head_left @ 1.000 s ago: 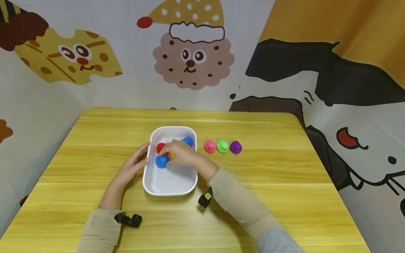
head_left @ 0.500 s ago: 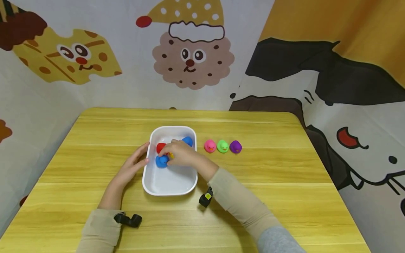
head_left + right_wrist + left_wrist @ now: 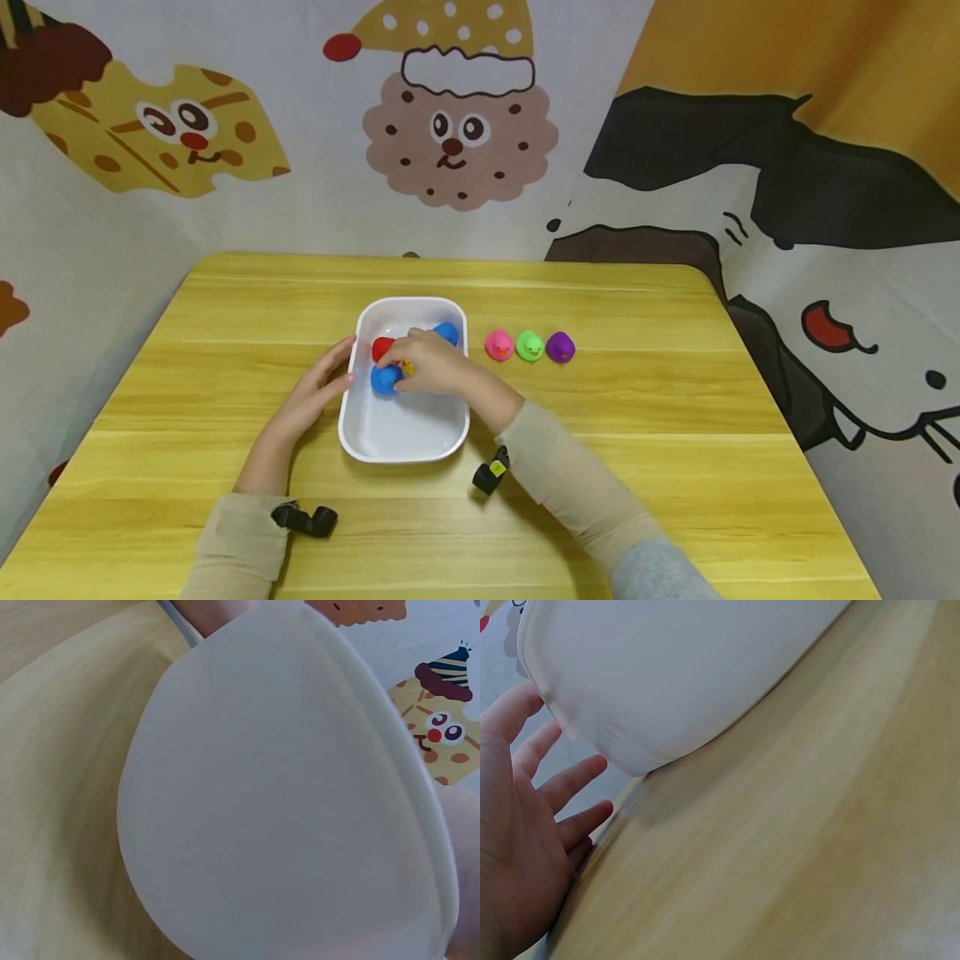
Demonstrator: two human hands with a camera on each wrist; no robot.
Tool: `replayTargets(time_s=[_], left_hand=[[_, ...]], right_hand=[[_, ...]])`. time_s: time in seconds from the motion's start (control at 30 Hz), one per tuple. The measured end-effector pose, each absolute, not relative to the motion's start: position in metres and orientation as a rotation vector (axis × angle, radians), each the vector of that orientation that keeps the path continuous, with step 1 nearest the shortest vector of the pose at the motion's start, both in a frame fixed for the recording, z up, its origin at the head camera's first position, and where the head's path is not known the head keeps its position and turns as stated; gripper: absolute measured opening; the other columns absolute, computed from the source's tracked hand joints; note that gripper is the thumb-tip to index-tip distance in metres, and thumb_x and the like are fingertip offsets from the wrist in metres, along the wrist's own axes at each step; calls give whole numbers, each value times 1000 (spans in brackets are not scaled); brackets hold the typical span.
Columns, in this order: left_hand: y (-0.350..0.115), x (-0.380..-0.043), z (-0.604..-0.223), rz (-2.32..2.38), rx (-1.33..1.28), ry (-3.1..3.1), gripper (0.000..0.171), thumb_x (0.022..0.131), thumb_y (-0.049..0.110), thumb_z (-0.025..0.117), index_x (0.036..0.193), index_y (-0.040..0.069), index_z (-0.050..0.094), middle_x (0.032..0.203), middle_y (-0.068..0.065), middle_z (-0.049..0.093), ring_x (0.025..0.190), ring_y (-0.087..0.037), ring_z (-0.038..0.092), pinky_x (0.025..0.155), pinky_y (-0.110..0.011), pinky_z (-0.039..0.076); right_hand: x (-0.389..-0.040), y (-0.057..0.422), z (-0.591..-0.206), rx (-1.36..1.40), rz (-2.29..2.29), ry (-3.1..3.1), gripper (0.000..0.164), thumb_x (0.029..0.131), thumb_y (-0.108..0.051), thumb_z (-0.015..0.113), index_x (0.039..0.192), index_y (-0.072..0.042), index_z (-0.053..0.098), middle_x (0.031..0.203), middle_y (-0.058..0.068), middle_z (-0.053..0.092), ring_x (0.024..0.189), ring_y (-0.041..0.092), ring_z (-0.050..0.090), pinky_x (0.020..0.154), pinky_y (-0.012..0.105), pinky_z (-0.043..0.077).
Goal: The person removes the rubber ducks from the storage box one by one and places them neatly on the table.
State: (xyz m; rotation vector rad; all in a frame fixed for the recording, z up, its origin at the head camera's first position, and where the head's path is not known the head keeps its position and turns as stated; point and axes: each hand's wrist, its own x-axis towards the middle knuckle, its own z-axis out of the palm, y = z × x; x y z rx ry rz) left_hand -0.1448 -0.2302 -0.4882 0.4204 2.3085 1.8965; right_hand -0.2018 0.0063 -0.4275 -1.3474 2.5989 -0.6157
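In the head view a white plastic tub (image 3: 405, 433) stands on the table, with several small rubber ducks in it. My right hand (image 3: 427, 362) reaches over the tub's right wall and pinches a blue rubber duck (image 3: 385, 380) between thumb and fingers. A red duck (image 3: 381, 348) and a partly covered yellow duck (image 3: 407, 367) lie close to those fingers. Another blue duck (image 3: 447, 333) sits in the tub's far right corner. Against the tub's left wall, my left hand (image 3: 311, 396) rests with fingers extended. The right wrist view shows the tub's outer wall (image 3: 277, 795), which hides the fingers.
Right of the tub, a pink duck (image 3: 499, 345), a green duck (image 3: 530, 346) and a purple duck (image 3: 560, 347) stand in a row on the wooden table (image 3: 637, 400). A cartoon-printed cloth (image 3: 300, 225) hangs behind the table.
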Motion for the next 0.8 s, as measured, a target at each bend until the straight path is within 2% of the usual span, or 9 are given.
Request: replayTargets(time_s=[0.43,0.63,0.8], left_hand=[[-231,-146,-488,1886,418,2312,58,98,10,53,151,12,29,152,-18,29,138,-34,24,108,-57,19],[-231,-146,-486,1884,435,2320,59,98,11,54,151,12,29,151,-18,30,138,-33,25,109,-53,21],[-230,-145,-487,1901,424,2310,59,98,12,55,151,11,30,151,-17,30,138,-32,25,109,-54,18]], right_hand=[[-195,22,-420,-1379,-784,2662,36,81,-25,79,115,-16,71,106,-6,68,93,12,50,82,23,36],[-190,32,-415,-1380,-889,2684,34,82,-22,77,115,-14,71,107,-2,68,101,13,54,95,28,34],[-185,41,-413,-1334,-1003,2704,33,81,-21,79,113,-14,72,105,-2,68,100,14,53,91,29,37]])
